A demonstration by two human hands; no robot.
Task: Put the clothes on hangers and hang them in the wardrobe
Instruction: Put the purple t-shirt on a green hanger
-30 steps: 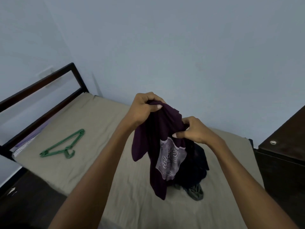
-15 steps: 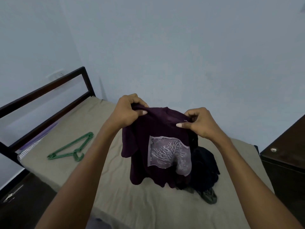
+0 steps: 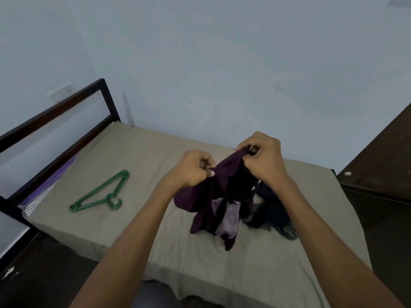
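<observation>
A person stands at a bed [image 3: 155,156], holding a dark purple T-shirt [image 3: 224,196] above the mattress. The left hand [image 3: 193,172] and right hand [image 3: 262,158] each pinch the shirt's top edge with curled fingers. Half a second ago the shirt was spread wide, its pale tree print facing out; now the hands are closer together and the cloth hangs bunched, the print folded. This looks like regripping to find the neckline. A green hanger [image 3: 100,194] lies well apart to the left, untouched. More dark clothes [image 3: 273,210] sit just beside the shirt.

A beige-sheeted bed [image 3: 138,156] — dark metal headboard [image 3: 55,112] — against a pale blue wall [image 3: 222,63].
</observation>
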